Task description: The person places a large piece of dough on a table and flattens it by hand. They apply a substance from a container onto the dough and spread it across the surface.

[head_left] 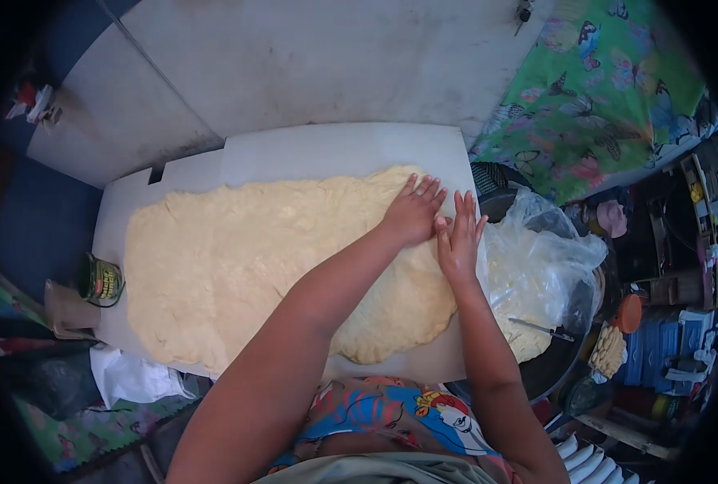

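Observation:
A wide sheet of pale dough [238, 258] covers most of the white board [351, 145], its edges uneven and its surface slightly dimpled. My left hand [414, 211] lies palm down on the upper right end of the dough, fingers stretched out. Just beside it, my right hand [459, 242] rests along the dough's right edge, fingers extended and pointing away from me. The two hands nearly meet at the thumb. Both hold nothing.
Right of the board, a dark basin [564, 355] holds more dough under clear plastic [544, 250], with a knife [540, 328] lying across it. A green labelled can [101, 281] stands at the board's left edge near a beige container [68, 308]. Butterfly-print cloth [601, 97] hangs at upper right.

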Motion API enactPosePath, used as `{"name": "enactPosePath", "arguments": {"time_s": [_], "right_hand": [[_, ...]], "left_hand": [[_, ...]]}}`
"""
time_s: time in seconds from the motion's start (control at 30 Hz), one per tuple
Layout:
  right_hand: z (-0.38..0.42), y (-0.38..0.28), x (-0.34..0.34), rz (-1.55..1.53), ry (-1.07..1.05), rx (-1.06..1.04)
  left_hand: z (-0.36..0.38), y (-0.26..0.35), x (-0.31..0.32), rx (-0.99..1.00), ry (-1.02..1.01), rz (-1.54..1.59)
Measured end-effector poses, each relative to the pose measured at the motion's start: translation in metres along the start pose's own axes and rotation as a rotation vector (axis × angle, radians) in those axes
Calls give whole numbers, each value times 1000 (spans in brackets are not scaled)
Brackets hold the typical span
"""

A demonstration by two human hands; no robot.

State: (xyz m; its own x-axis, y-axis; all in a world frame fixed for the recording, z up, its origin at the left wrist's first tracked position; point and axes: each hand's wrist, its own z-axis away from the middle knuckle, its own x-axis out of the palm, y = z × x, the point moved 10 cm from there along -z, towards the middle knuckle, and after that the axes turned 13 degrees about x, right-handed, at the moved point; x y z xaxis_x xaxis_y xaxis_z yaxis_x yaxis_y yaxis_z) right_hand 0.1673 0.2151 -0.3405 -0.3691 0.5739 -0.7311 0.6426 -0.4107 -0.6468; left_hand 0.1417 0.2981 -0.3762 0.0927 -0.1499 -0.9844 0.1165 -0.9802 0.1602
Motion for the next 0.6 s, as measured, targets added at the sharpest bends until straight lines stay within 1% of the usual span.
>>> {"name": "enactPosePath", "arguments": {"time_s": [0.03, 0.07, 0.13, 0.17, 0.23, 0.27, 0.3, 0.37, 0.4, 0.43, 0.47, 0.53, 0.6], "right_hand": [[-6, -13, -1, 2, -7, -2], [-14, -32, -3, -112, -12, -49], [-31, -73, -4, -306, -35, -160], [-36, -87, 4, -311, -35, -178], [-52, -107, 27, -376, -122, -188], [-56, -113, 35, -392, -130, -256], [-60, -110, 41, -397, -132, -278], [-67, -74, 92, 81, -343, -182], [-68, -35, 129, 337, -482, -118], [-69, -40, 120, 469, -423, -105], [-76, -41, 120, 459, -421, -86], [-79, -39, 125, 457, -437, -57], [-88, -30, 119, 447, -400, 59]], "left_hand": [[-5, -1, 4, 15, -70, 2], [-8, -7, -1, 10, -68, 2], [-14, -1, -1, 211, -179, 109], [-9, -4, -6, 201, -169, 97], [13, -12, -20, 40, -56, 97], [27, -15, -25, -42, 5, 97], [44, -20, -27, -125, 61, 100], [79, -42, -29, -296, 153, 121], [99, -60, -27, -375, 146, 74], [118, -74, -29, -453, 131, 31], [118, -78, -25, -426, 102, 66], [108, -84, -27, -453, 61, 68], [90, -94, -24, -456, 37, 39]]}}
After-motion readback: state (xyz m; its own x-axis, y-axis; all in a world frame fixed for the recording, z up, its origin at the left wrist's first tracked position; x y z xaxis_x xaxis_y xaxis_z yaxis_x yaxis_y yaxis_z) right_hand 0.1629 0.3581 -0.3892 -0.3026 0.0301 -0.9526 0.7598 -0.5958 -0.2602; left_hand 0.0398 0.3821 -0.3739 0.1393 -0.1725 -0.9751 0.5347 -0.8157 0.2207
